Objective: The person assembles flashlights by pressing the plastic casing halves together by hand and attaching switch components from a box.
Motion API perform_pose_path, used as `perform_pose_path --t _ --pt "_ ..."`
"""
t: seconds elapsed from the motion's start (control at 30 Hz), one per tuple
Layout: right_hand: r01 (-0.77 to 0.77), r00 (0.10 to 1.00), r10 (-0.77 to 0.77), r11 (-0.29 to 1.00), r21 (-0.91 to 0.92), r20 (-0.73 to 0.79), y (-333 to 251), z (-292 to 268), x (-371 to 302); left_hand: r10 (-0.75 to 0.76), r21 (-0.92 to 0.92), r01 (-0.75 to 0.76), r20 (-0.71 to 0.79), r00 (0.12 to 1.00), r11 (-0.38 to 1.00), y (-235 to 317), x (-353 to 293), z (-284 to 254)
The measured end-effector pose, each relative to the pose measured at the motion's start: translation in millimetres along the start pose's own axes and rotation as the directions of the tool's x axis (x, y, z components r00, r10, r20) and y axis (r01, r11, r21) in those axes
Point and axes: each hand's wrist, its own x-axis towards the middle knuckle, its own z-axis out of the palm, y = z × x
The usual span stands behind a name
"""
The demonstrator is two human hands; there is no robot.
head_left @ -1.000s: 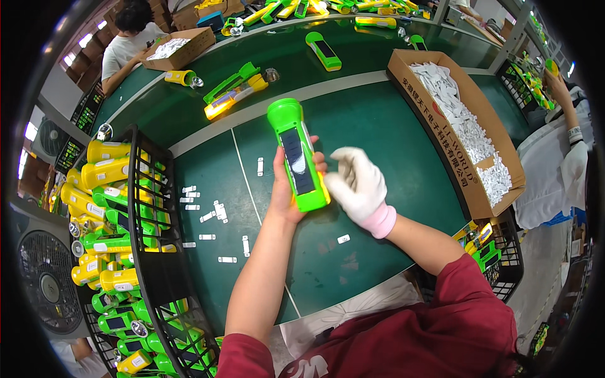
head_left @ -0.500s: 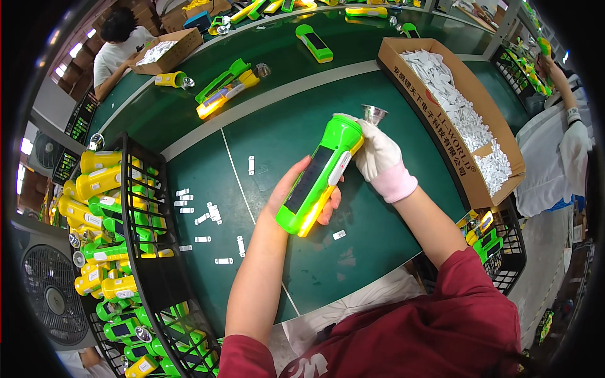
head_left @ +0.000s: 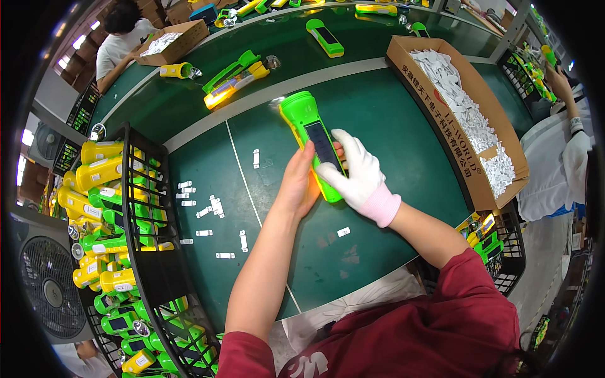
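Note:
A green and yellow flashlight [head_left: 300,110] with a dark solar panel is held over the green table, its wide head pointing away from me. My bare left hand [head_left: 297,181] is closed round its left side, thumb along the body. My right hand [head_left: 358,173], in a white glove with a pink cuff, grips the lower right side, its thumb by the panel. Something shiny shows at the left of the head, mostly hidden. Several small white strips [head_left: 215,206] lie on the table to the left, and a single white piece [head_left: 343,232] lies near my right forearm.
A black crate [head_left: 148,264] of flashlights stands at the left, another crate [head_left: 509,252] at the right. A cardboard box [head_left: 441,120] of white parts borders the table's right side. Beyond, a belt [head_left: 353,72] carries an opened flashlight [head_left: 236,82]. Other people work at both sides.
The flashlight has turned so its head leans left and the solar panel faces up. My right hand has moved from the metal reflector at the head down to the body.

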Motion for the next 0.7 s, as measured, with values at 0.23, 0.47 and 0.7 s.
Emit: perform_pose_path --t 0.23,0.47,0.7 --pt "0.164 0.974 -0.089 0.909 -0.383 0.206 -17 -2 -7 0.051 -0.047 -0.058 -0.145 0.988 0.997 2 2 -1" --pt "0.168 0.967 -0.109 0.952 -0.254 0.232 -11 -6 2 0.093 0.031 -0.091 -0.097 0.991 0.995 2 1 -4" --pt "0.176 0.968 -0.120 0.951 -0.256 0.221 -10 -5 -2 0.134 0.061 -0.130 -0.074 0.988 0.990 0 0 -3"
